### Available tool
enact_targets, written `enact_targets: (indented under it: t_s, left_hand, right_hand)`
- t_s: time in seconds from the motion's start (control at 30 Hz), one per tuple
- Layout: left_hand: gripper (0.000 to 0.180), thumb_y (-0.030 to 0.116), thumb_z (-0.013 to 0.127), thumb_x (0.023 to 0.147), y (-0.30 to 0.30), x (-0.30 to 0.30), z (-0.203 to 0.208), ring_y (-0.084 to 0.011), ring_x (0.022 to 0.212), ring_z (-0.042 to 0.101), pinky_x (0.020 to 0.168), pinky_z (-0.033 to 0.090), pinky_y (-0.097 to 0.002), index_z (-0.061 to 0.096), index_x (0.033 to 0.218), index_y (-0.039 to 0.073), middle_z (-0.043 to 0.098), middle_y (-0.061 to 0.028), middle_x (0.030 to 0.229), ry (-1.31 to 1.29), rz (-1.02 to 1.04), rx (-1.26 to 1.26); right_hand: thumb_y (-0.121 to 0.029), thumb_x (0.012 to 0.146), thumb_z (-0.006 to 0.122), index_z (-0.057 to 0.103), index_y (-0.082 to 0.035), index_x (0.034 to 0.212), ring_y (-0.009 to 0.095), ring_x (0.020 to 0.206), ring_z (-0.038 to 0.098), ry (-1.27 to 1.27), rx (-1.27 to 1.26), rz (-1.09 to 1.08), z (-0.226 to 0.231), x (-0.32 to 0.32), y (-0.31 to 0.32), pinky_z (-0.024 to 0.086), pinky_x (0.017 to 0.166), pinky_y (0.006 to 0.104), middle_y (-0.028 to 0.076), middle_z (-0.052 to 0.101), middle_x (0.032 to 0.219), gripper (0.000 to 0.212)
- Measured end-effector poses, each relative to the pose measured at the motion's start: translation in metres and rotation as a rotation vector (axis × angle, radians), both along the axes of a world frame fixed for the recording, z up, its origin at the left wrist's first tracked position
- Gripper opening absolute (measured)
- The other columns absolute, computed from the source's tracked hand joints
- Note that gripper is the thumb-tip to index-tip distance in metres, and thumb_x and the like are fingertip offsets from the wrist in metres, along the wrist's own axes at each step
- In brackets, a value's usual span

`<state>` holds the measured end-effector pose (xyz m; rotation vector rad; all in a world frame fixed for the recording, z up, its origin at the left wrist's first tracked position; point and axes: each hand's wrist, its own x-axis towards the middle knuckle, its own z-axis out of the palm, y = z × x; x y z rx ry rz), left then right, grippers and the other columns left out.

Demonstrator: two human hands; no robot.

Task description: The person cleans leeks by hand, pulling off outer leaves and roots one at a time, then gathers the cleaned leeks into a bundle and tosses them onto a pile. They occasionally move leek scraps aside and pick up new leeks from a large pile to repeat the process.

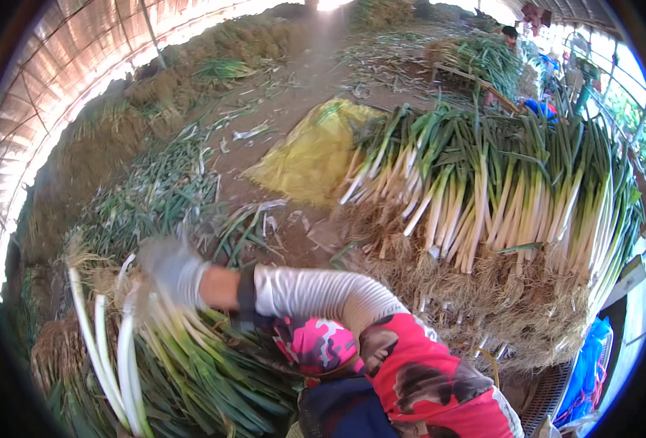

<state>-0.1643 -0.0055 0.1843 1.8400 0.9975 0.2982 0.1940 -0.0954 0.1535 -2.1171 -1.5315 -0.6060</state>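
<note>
My right arm reaches across to the left in a white ribbed sleeve over red patterned cloth. My gloved right hand (173, 270), smeared by motion, is over the root ends of a pile of long green onions (199, 350). Its fingers cannot be made out, nor whether they grip a stalk. Beside the hand, several clean white-stemmed green onions (122, 358) lie on the pile with their pale ends pointing away from me. My left hand does not show. Pink camouflage cloth (315, 343) lies partly under my right arm.
At right stands a large heap of green onions (498, 190), roots toward me. A yellow sheet (315, 153) lies on the dirt floor. Loose leaf trimmings (155, 186) are strewn at left. Far right, a person (510, 35) is near another onion stack (483, 62). A blue plastic bag (589, 365) sits lower right.
</note>
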Motion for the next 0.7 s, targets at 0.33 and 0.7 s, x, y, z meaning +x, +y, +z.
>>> enact_targets:
  t_s: [0.33,0.7]
  left_hand:
    - [0.051,0.015,0.060,0.066,-0.011,0.068,-0.024,-0.0269,0.082,0.059,0.071,0.050,-0.0361,0.050,0.113,-0.001,0.060,-0.0150,0.095,0.105,-0.252,0.040]
    - [0.047,0.025,0.055,0.075,-0.001,0.172,0.061,-0.0300,0.090,0.058,0.075,0.049,-0.0386,0.051,0.115,0.001,0.059,-0.0167,0.102,0.075,-0.510,0.501]
  right_hand:
    - [-0.032,0.066,0.060,0.053,-0.006,0.103,0.032,0.085,0.055,-0.430,0.391,0.480,-0.059,-0.078,-0.011,0.039,0.075,0.0563,0.010,0.056,0.085,0.046]
    - [-0.019,0.070,0.066,0.059,-0.007,0.091,0.029,0.072,0.063,0.256,-0.164,-0.429,0.074,0.172,-0.178,0.051,0.064,0.0373,0.014,0.064,0.079,0.026]
